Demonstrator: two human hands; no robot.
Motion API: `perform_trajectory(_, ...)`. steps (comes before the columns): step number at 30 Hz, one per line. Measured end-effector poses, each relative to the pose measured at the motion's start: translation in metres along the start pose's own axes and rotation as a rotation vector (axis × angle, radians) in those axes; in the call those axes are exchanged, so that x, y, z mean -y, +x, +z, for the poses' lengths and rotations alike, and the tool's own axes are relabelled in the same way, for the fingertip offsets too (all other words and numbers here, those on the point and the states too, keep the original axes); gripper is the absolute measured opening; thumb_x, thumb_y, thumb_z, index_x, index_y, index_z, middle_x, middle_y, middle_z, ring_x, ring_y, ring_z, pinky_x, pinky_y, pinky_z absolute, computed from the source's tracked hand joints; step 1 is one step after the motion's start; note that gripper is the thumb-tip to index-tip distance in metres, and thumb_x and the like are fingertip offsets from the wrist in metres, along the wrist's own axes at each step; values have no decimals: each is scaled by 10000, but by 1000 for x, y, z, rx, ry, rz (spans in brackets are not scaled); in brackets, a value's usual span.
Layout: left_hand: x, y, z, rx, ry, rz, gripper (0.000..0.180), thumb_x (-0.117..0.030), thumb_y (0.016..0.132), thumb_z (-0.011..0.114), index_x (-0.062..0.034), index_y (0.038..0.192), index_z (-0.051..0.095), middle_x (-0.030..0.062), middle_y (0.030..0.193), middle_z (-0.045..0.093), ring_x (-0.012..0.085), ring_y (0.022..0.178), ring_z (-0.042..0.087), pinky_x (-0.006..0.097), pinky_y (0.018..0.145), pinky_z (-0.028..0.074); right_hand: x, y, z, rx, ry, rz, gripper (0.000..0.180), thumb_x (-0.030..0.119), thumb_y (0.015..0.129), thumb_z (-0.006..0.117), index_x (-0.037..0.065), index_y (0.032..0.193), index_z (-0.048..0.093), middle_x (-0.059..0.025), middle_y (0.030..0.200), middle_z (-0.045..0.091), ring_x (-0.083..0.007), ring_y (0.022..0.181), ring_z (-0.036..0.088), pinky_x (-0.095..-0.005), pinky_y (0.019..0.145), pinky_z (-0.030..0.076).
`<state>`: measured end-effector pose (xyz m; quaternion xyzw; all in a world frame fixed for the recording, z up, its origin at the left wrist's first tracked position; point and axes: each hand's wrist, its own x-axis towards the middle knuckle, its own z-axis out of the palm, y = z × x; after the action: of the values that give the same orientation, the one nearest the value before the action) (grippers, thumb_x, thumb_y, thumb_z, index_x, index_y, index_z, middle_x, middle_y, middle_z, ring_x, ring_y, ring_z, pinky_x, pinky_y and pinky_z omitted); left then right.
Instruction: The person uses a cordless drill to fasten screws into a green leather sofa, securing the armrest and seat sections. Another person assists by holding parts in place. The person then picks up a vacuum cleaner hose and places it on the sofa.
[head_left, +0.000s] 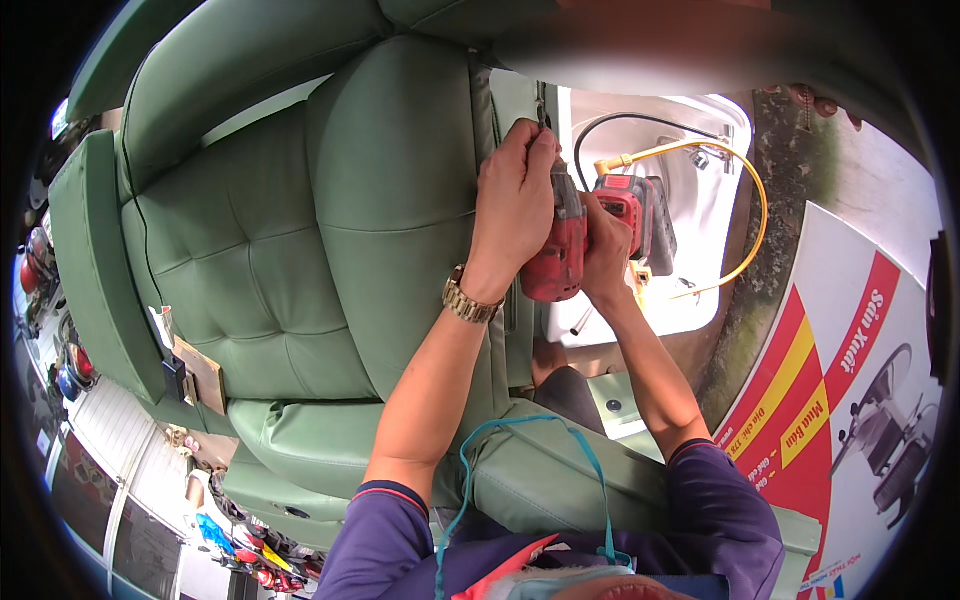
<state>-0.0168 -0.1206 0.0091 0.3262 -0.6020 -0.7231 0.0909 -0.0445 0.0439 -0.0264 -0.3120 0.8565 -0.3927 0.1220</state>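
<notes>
- Head view: a red cordless drill [560,250] is held against the right-hand edge of a green upholstered seat [300,230], which is lying tilted across the picture.
- The drill is gripped by both hands. The left hand [515,200] is closed over the top and front of the drill body, fingers curled near the tip; a gold wristwatch [468,300] is worn on that wrist.
- The right hand [605,250] is wrapped around the grip, just right of the drill body, fingers pressed together around it.
- The drill tip is set at the seam where the seat's padded back meets its side panel; the bit itself and any screw are hidden by the left hand, so it cannot be told whether a fastener is seated.
- Judged from this, fastening along that edge is in hand and not shown finished; the seat cushions are already fully covered.
- Beyond the drill, to the right of the seat, a yellow hose [745,200] and a black cable [610,125] are seen looping over a white panel [700,230].
- A teal cord [480,450] is draped below the seat edge, near the person's chest.
</notes>
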Motion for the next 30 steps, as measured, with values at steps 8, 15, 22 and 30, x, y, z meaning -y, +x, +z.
perform_trajectory(8,3,3,-2,12,23,5,271,-198,1096,479,8,955,586,50,819,614,117,750,605,301,696,515,2,1,-2,6,-10,26,420,163,795,788,22,1173,672,-165,757,666,-345,684,693,-414,619,515)
perform_trajectory(15,3,4,-2,8,43,0,261,-186,1091,484,10,955,588,49,823,618,117,757,607,298,695,512,6,2,0,-11,13,32,418,169,800,794,31,1175,673,-165,792,687,-346,704,703,-413,633,524)
perform_trajectory(22,2,3,-3,5,16,14,251,-187,1077,505,27,967,577,134,802,641,252,726,615,368,703,497,4,-2,16,-84,13,27,430,179,782,803,35,1167,677,-154,824,702,-343,740,715,-405,655,533)
perform_trajectory(30,-1,2,-5,-3,110,25,232,-175,1091,504,4,988,610,45,824,643,114,760,602,290,710,498,0,-3,22,-93,52,33,390,191,801,789,42,1143,675,-160,843,704,-350,761,719,-403,669,537)
